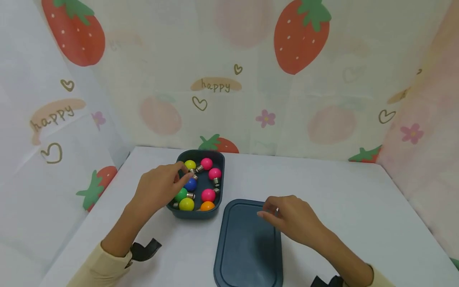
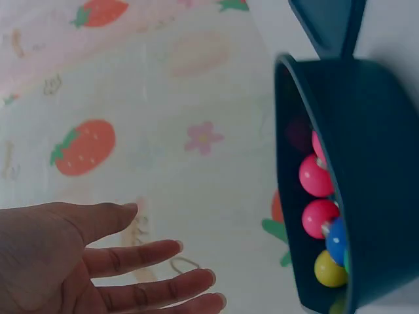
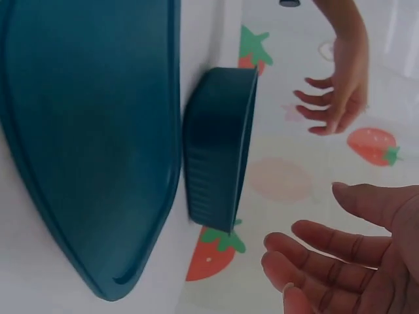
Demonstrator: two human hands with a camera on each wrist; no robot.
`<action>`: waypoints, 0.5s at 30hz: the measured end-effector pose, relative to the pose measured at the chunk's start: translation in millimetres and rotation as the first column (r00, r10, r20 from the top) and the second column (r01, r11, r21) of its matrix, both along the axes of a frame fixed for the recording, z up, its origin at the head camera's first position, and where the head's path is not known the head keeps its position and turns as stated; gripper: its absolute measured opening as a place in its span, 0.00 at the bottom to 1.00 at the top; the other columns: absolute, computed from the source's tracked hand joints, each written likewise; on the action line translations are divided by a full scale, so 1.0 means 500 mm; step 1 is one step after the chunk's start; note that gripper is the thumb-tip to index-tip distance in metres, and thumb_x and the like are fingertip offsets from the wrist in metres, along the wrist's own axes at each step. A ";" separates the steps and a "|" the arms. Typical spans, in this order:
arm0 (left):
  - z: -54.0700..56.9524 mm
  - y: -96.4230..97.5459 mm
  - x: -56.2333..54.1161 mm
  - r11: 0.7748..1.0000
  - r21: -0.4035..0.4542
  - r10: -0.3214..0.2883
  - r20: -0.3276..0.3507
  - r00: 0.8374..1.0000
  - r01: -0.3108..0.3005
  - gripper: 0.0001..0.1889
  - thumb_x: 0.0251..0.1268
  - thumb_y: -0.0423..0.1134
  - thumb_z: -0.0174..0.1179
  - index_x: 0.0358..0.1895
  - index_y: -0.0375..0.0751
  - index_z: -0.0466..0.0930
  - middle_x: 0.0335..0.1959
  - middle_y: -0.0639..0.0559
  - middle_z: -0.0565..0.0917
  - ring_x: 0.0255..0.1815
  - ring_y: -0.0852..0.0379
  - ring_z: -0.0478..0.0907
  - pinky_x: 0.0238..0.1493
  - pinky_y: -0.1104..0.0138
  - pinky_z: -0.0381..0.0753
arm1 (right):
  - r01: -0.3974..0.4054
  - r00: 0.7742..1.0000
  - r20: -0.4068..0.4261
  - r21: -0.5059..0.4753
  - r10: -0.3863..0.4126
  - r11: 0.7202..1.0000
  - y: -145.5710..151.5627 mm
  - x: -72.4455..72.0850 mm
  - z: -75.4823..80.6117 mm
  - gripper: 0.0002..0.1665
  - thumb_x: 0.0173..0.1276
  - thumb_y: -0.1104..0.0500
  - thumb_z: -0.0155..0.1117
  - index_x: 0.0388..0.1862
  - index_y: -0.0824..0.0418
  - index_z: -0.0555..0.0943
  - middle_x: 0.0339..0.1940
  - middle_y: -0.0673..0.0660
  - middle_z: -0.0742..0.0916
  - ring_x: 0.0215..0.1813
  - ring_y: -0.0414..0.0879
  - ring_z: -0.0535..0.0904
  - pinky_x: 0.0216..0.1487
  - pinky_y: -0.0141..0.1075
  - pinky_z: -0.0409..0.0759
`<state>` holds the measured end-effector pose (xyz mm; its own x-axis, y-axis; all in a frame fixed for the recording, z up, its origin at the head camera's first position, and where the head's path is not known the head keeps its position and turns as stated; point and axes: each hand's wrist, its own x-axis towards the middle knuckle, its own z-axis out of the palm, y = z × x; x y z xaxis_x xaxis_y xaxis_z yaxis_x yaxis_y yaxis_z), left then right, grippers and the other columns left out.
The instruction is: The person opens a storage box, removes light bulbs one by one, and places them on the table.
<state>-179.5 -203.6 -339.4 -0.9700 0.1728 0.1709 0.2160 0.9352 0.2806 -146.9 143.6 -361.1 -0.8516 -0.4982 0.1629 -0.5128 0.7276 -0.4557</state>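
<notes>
A dark blue box (image 1: 197,215) holds several small coloured light bulbs with metal screw bases: a blue bulb (image 1: 191,184), a green bulb (image 1: 181,195), an orange bulb (image 1: 207,206), plus pink and yellow ones. Over the box's left side hovers my left hand (image 1: 157,185); in the left wrist view its fingers (image 2: 141,258) are loosely extended and hold nothing. My right hand (image 1: 295,219) is raised above the right edge of a flat dark blue lid (image 1: 244,243). From the right wrist view, its fingers (image 3: 327,265) are relaxed, bent slightly, with nothing in them.
Box and lid lie on a white table (image 1: 333,195), the lid nearer me and to the right. A cloth backdrop (image 1: 251,99) printed with strawberries, hearts and flowers stands behind and at both sides. Black straps (image 1: 145,251) show at the wrists.
</notes>
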 end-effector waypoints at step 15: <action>-0.074 -0.085 -0.096 1.000 -0.006 0.024 -0.051 0.998 -0.024 0.23 0.78 0.49 0.55 0.68 0.42 0.74 0.60 0.36 0.81 0.52 0.39 0.82 0.46 0.48 0.86 | -0.028 0.995 -0.093 -0.026 0.026 0.999 -0.085 -0.082 0.049 0.12 0.71 0.49 0.69 0.42 0.55 0.88 0.31 0.46 0.87 0.30 0.38 0.78 0.27 0.30 0.78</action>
<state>-227.3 -246.0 -376.3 -0.9638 0.1510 0.2196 0.2077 0.9420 0.2638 -187.8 101.0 -336.4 -0.8186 -0.5152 0.2541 -0.5730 0.7008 -0.4250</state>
